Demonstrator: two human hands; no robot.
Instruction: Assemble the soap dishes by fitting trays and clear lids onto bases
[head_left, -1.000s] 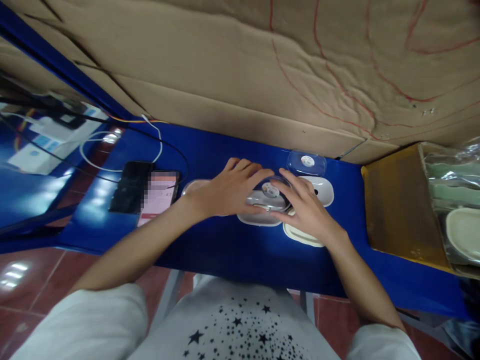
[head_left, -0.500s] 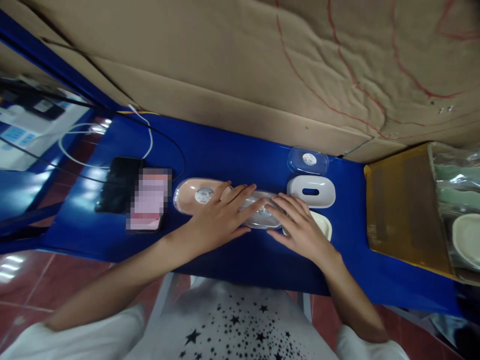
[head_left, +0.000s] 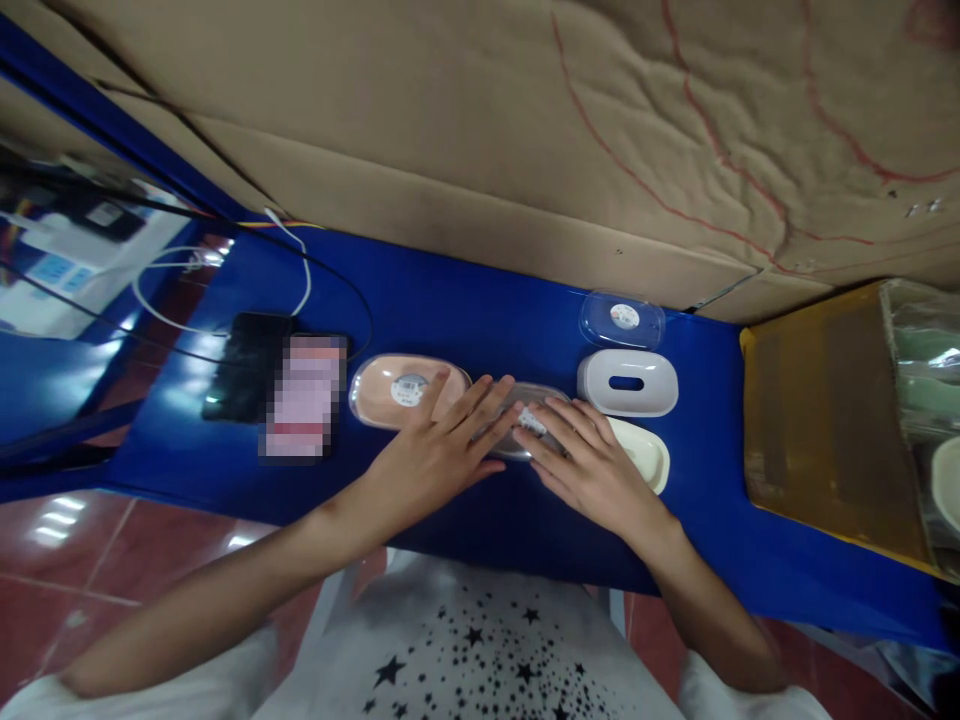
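A clear plastic lid (head_left: 537, 393) with a printed sticker lies in front of me on the blue table, under the fingers of both hands. My left hand (head_left: 442, 440) is spread, its fingertips on the lid's left part and its index finger over the edge of a pink soap dish (head_left: 379, 395). That dish wears a clear, stickered lid. My right hand (head_left: 592, 460) rests its outstretched fingers on the lid's right side and partly hides a cream dish (head_left: 654, 458). Whatever lies below the clear lid cannot be made out.
A white dish with an oval slot (head_left: 652, 395) and another clear lid (head_left: 600, 318) sit behind my right hand. An open cardboard box (head_left: 825, 420) of wrapped dishes stands on the right. A phone (head_left: 304, 400), a black device (head_left: 240, 375) and cables are at left.
My right hand has shifted slightly left over the clear lid, leaving more of the cream dish in sight. The view has turned a little; both hands stay on the lid.
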